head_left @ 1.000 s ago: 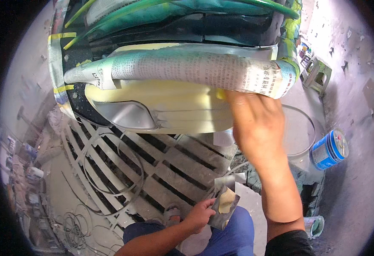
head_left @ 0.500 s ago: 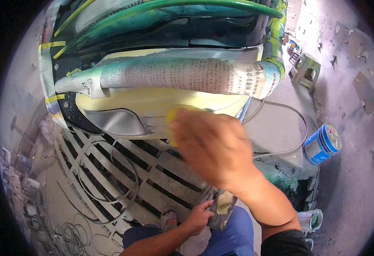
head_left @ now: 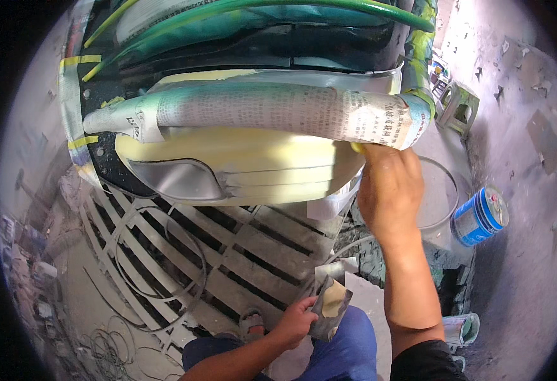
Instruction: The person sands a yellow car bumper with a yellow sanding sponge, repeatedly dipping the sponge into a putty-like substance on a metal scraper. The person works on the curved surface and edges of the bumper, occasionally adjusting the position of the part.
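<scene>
Clamping spreader (head_left: 358, 147) in right grip (head_left: 390, 184), board (head_left: 322, 327) in left grip (head_left: 298, 320); could smear paper (head_left: 253, 109) by reaching too high, spill putty (head_left: 333, 298) by tilting!

The head view looks from the wearer's head, through the left one of two wide fisheye cameras worn side by side, and faces steeply down and a little forward. The fingers (head_left: 383, 162) of the right hand (head_left: 391, 193) sit above and right of its middle. Below them the right forearm (head_left: 412, 286) looms large, close to the lens. Well below and left of those fingers, the left hand (head_left: 296, 322) and a blue-trousered thigh (head_left: 353, 340) show from above. The wide field also takes in a slatted grate (head_left: 278, 268) below-left of the right fingers and a blue tin (head_left: 472, 222) to their right. Edges bow toward the black rim.
</scene>
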Demonstrator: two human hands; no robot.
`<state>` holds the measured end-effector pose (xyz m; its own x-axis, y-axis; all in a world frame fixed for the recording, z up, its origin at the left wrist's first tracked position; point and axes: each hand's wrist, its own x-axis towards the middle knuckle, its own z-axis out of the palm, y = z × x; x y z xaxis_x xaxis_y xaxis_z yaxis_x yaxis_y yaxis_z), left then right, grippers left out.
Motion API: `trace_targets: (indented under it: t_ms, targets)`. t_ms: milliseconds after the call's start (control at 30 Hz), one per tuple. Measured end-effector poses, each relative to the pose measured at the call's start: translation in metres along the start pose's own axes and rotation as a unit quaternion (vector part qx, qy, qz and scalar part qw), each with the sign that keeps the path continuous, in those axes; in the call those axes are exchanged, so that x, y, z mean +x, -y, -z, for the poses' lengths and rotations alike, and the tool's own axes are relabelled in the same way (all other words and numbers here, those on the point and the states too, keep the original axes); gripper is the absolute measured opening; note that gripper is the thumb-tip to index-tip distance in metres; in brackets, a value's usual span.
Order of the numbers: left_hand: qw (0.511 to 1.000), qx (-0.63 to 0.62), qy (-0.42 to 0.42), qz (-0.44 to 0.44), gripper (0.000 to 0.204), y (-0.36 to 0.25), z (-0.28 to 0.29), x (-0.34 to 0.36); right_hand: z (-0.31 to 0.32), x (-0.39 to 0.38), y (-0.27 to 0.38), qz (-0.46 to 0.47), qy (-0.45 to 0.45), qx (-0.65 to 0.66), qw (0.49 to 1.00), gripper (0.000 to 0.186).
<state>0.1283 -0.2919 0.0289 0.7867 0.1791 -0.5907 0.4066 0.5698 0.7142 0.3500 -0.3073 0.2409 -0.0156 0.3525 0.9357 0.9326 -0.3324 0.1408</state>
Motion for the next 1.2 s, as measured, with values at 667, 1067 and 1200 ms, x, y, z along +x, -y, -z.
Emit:
trace_targets:
  t_ms: [667, 1067, 1200]
  targets:
    - [0.999, -0.023, 0.015, -0.042, 0.052, 0.016, 0.019, 0.015, -0.011, -0.023, -0.014, -0.081, -0.068, 0.054, 0.993, 0.047]
    - [0.999, -0.037, 0.001, -0.028, 0.049, -0.004, 0.012, 0.008, -0.009, -0.026, 0.024, -0.071, -0.106, 0.266, 0.955, 0.035]
    - [0.999, -0.033, -0.001, -0.022, 0.049, -0.002, 0.012, 0.009, -0.017, -0.031, -0.041, -0.186, -0.151, 0.138, 0.961, 0.039]
